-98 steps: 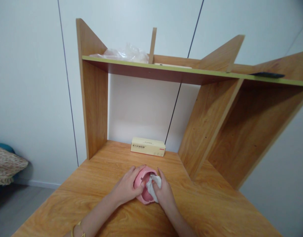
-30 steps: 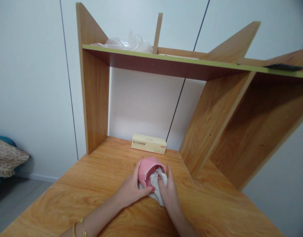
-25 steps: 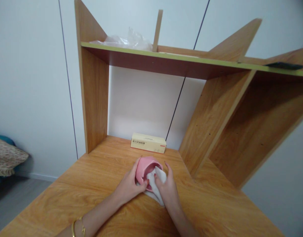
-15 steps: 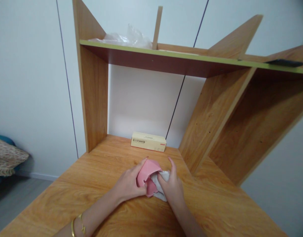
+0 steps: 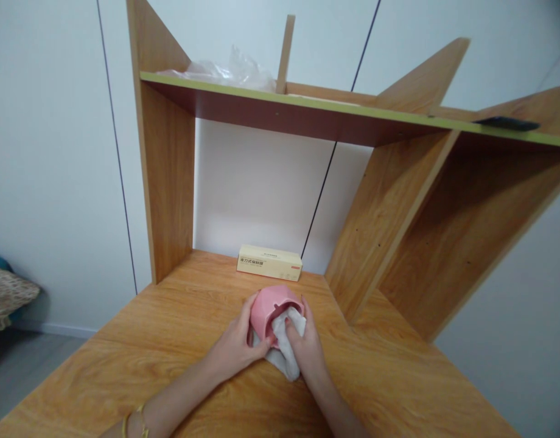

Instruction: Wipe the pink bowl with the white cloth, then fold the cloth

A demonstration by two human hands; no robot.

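Observation:
A pink faceted bowl-like container [image 5: 267, 305] with a notched rim is tilted between my hands, its opening turned toward me. My left hand [image 5: 238, 344] grips its left side, with the thumb at the lower rim. In my right hand [image 5: 306, 342] is a white cloth or tissue [image 5: 287, 353], pinched under the thumb and pushed partly into the opening. The fingers of that hand lie along the container's right side. Part of the white cloth hangs below the rim, and the container's inside is mostly hidden by it.
Behind my hands a long cream box [image 5: 269, 263] lies on the wooden desk [image 5: 170, 328]. Upright panels rise at the left and right, carrying a shelf [image 5: 262, 100]. On the shelf are a clear plastic bag [image 5: 237, 70] and a dark flat object [image 5: 508, 124].
The container has turned so that its opening faces me more. My right hand has closed in on its right side, and the cloth has gone further into the opening.

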